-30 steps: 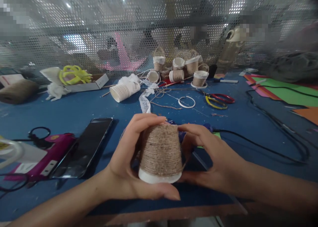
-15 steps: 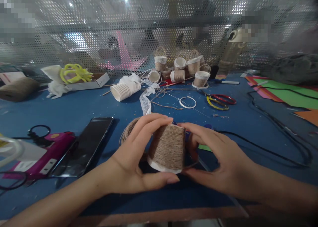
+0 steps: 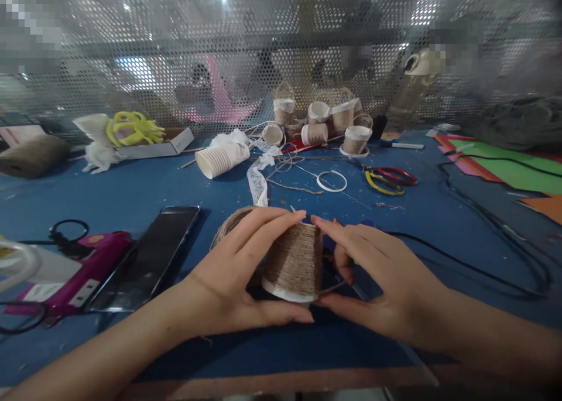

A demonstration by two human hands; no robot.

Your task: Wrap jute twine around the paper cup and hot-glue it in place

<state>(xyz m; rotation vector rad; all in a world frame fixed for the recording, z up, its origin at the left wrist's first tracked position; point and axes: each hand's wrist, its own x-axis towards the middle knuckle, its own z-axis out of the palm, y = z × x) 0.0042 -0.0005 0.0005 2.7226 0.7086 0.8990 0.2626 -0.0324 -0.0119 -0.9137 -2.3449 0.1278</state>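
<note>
Both hands cup an upside-down paper cup wound with brown jute twine [image 3: 293, 261], its white rim toward me, low over the blue table [image 3: 144, 184]. My left hand [image 3: 239, 272] wraps its left side, fingers over the top and thumb below. My right hand [image 3: 377, 278] grips the right side, fingertips meeting the left ones at the cup's top. A coil of loose twine [image 3: 230, 225] lies behind my left hand.
A black phone [image 3: 149, 257] and a pink glue gun [image 3: 85, 272] lie at the left. A stack of white cups [image 3: 217, 160], several twine-wrapped cups [image 3: 327, 123], scissors [image 3: 389, 178], a white ring [image 3: 331, 180], a black cable [image 3: 483, 213], coloured paper [image 3: 518, 167] and a perforated screen [image 3: 219, 50] lie beyond.
Both hands have lowered the wrapped cup toward the table and tipped it away from me. The fingertips have come together over its top.
</note>
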